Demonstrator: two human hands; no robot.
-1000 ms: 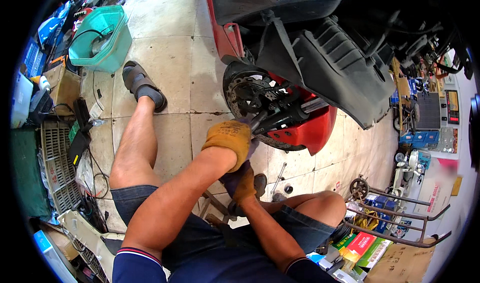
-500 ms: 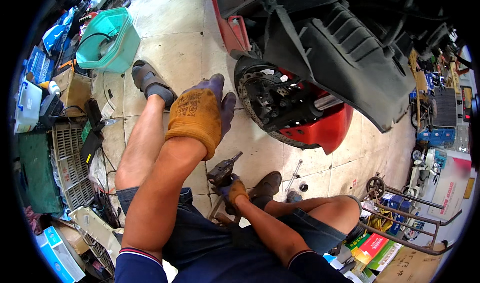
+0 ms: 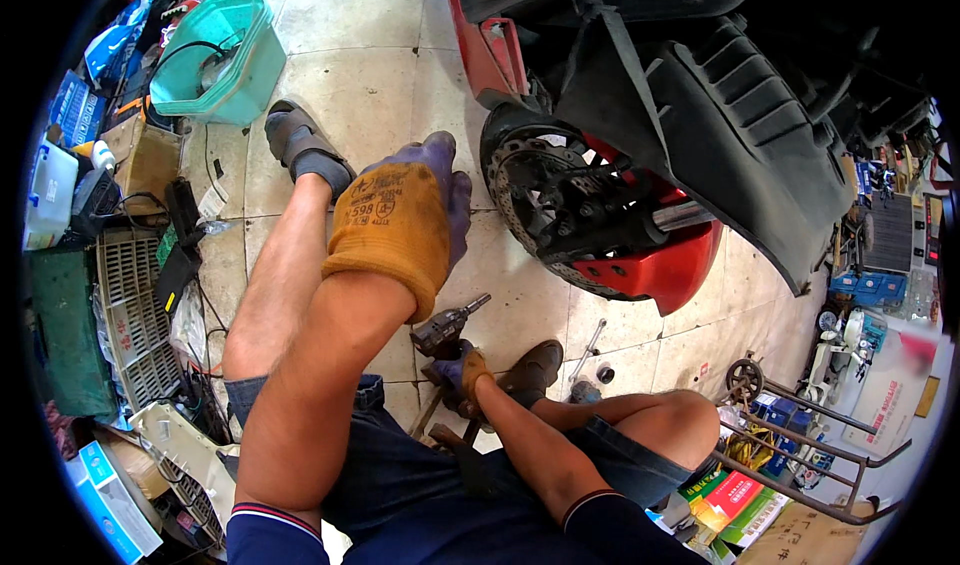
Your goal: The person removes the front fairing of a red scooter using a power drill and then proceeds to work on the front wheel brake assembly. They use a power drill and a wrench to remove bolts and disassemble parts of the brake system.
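My left hand (image 3: pixel 412 190) wears a purple glove with a mustard cuff and is raised in front of the motorbike's wheel. Its fingers are curled and partly hidden behind the back of the hand; whatever they hold, if anything, does not show. My right hand (image 3: pixel 465 370), in a matching glove, grips a dark impact wrench (image 3: pixel 443 331) low between my legs, its nose pointing up and right. Ahead stands the red and black motorbike, with its front wheel (image 3: pixel 530 200), brake disc, red fender (image 3: pixel 665 265) and black plastic panel (image 3: pixel 740 135) toward me.
On the tiled floor lie a long metal bar (image 3: pixel 588 349) and a small black socket (image 3: pixel 605 374). A turquoise bin (image 3: pixel 225 65) stands at the far left, above boxes and a plastic grille (image 3: pixel 140 310). At right are a metal hand cart (image 3: pixel 800 435) and several cartons.
My left hand has turned slightly, its thumb drawing closer to the fingers. The motorbike sits farther right in view. My right hand keeps its grip on the impact wrench.
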